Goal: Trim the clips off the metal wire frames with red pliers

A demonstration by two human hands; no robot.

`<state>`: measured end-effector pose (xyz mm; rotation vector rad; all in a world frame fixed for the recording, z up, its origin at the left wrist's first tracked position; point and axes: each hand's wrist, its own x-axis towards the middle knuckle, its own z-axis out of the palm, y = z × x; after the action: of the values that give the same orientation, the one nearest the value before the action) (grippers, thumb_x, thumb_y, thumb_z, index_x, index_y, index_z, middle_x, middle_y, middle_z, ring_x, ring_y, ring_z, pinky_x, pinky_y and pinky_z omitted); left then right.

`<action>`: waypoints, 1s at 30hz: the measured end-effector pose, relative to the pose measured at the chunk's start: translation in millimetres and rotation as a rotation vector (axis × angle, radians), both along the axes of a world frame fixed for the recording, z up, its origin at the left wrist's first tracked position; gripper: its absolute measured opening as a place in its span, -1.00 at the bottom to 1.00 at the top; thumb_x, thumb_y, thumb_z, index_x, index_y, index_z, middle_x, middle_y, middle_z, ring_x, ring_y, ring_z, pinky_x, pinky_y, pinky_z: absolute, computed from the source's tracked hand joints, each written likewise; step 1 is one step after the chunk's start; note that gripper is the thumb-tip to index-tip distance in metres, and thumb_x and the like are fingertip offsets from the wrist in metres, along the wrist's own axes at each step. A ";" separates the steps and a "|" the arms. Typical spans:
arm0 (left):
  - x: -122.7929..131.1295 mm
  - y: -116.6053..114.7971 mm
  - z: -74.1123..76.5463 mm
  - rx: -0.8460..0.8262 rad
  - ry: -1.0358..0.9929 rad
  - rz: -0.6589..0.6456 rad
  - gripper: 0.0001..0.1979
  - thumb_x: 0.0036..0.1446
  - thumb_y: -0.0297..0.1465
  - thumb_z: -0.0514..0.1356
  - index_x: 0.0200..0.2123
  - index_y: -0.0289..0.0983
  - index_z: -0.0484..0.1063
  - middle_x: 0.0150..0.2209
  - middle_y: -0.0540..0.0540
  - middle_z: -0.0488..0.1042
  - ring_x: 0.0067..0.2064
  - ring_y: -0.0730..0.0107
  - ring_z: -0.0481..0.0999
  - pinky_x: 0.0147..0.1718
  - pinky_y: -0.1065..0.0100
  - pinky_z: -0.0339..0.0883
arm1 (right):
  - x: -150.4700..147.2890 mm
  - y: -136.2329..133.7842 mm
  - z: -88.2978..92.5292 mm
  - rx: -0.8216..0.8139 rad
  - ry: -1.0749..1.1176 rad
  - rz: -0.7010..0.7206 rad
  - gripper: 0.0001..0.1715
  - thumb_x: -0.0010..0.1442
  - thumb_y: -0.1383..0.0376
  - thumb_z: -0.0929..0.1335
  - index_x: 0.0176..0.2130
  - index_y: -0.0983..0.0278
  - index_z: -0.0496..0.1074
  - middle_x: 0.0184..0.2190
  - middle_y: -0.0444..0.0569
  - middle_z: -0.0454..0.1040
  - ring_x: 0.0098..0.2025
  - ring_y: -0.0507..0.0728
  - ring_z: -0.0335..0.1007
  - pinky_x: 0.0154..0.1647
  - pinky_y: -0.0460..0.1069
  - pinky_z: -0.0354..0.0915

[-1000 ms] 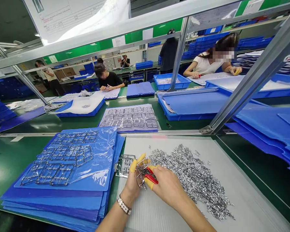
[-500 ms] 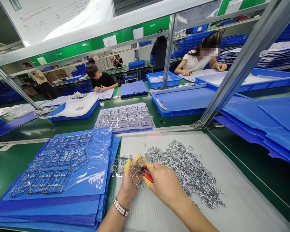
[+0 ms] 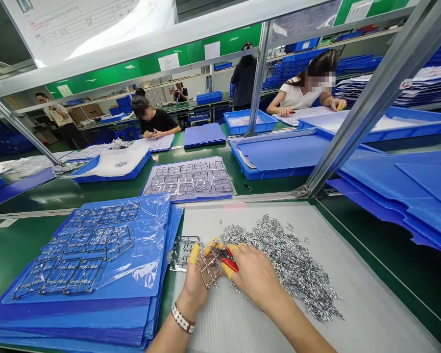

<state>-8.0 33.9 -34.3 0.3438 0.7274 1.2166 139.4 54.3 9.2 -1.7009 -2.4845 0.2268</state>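
Observation:
My left hand (image 3: pixel 196 279), with yellow finger cots, is closed on a small metal parts frame (image 3: pixel 208 267) held just above the grey mat (image 3: pixel 353 314). My right hand (image 3: pixel 255 277) grips red-handled cutters (image 3: pixel 228 262), their tip at the frame's right edge. A second metal frame (image 3: pixel 181 252) lies flat on the mat just left of my hands. A big heap of cut silver pieces (image 3: pixel 294 262) spreads to the right of my right hand.
A stack of blue sheets (image 3: pixel 95 304) with metal frames under clear plastic (image 3: pixel 91 245) lies to the left. Blue trays (image 3: pixel 279 157) and sheets sit beyond a slanted metal post (image 3: pixel 356 105). Other people work at benches across the table.
My hands, frame and cutters kept their grip while the frame tilted slightly. The view shifted a little, mostly between the first two frames.

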 end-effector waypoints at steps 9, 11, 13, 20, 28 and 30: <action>-0.6 -2.6 -5.0 0.021 0.176 0.043 -0.45 0.14 0.00 0.06 0.00 -0.27 0.47 0.03 -0.23 0.46 0.07 0.06 0.39 -0.03 0.18 0.27 | -1.7 -0.7 4.2 -0.013 -0.027 0.004 -0.80 0.17 0.25 0.28 -0.22 0.24 0.43 -0.29 0.03 0.52 -0.22 0.21 0.44 -0.25 0.03 0.21; 0.1 -2.6 -5.1 0.033 0.195 0.050 -0.46 0.14 -0.01 0.06 0.00 -0.26 0.47 0.03 -0.23 0.47 0.07 0.07 0.39 -0.02 0.18 0.27 | -2.3 -1.9 4.5 -0.012 -0.052 -0.007 -0.81 0.15 0.29 0.29 -0.21 0.24 0.43 -0.29 0.02 0.52 -0.23 0.20 0.45 -0.27 0.02 0.21; 0.9 -2.2 -4.1 0.033 0.192 0.045 -0.46 0.15 -0.01 0.06 -0.02 -0.27 0.48 0.03 -0.24 0.47 0.06 0.07 0.40 -0.02 0.17 0.28 | -2.5 -3.0 4.2 -0.002 -0.070 -0.019 -0.79 0.14 0.31 0.30 -0.19 0.25 0.43 -0.29 0.03 0.52 -0.24 0.20 0.45 -0.28 0.02 0.21; -2.8 1.1 3.8 -0.009 -0.058 0.008 -0.43 0.18 -0.02 0.00 0.00 -0.33 0.45 0.00 -0.31 0.47 0.03 0.03 0.43 -0.12 0.12 0.36 | 5.2 -10.3 1.1 0.011 -0.038 -0.027 -0.76 0.17 0.26 0.30 -0.14 0.23 0.42 -0.25 0.03 0.51 -0.16 0.24 0.41 -0.20 0.07 0.18; -6.8 3.2 2.9 -0.011 -0.152 0.059 -0.40 0.19 -0.01 -0.02 0.11 -0.32 0.34 0.06 -0.32 0.42 0.01 0.06 0.44 -0.23 0.16 0.39 | 0.1 -16.4 -9.5 -0.002 -0.020 -0.038 -0.75 0.18 0.23 0.27 -0.15 0.26 0.40 -0.22 0.06 0.50 -0.13 0.26 0.36 -0.16 0.09 0.12; -5.9 2.7 2.3 -0.005 -0.144 0.063 -0.40 0.19 -0.01 -0.03 0.11 -0.30 0.34 0.06 -0.31 0.42 0.00 0.07 0.45 -0.24 0.19 0.39 | -2.1 -15.8 -11.0 -0.004 -0.021 -0.035 -0.78 0.17 0.24 0.27 -0.19 0.26 0.41 -0.23 0.06 0.50 -0.14 0.25 0.36 -0.17 0.09 0.12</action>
<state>-13.8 36.6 -32.0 0.2283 0.6209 1.2849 137.4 38.5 -1.8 -1.7565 -2.4680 0.2121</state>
